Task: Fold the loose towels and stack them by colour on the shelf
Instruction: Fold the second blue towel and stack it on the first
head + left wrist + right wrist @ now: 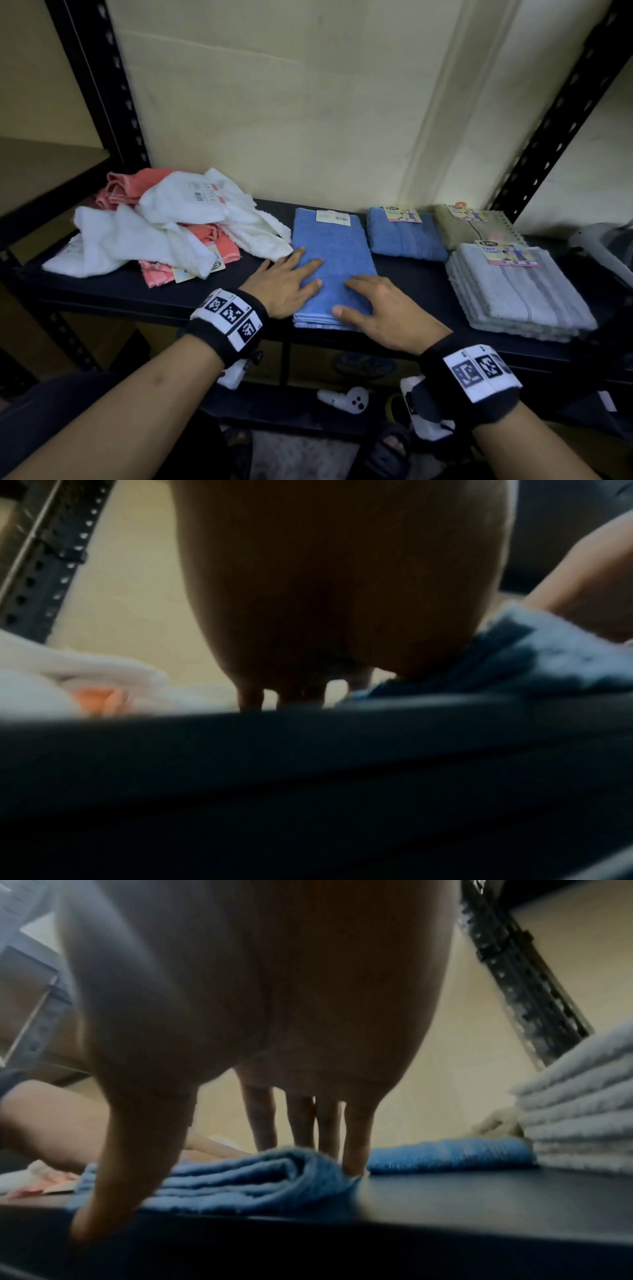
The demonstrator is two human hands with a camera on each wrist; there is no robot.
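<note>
- Two hands lie flat on a folded light-blue terry towel in the head view: the left hand spreads straight fingers over its near left part, and the right hand rests with relaxed fingers on its near right corner, thumb at the near edge.
- That towel sits mid-way along the black metal shelf, a paper label at its far end.
- Left of it lies a loose heap of white towels mixed with coral-pink towels.
- Right of it sit a folded darker-blue towel, a folded beige towel far right, and a near stack of pale grey striped towels, each with a printed card label.
- From the left wrist, the left hand fills the blurred view, fingers straight down to the shelf beside the blue towel; white and pink cloth lie at left.
- From the right wrist, the right hand presses straight fingers onto the folded blue layers; the darker-blue towel and grey stack lie at right.
</note>
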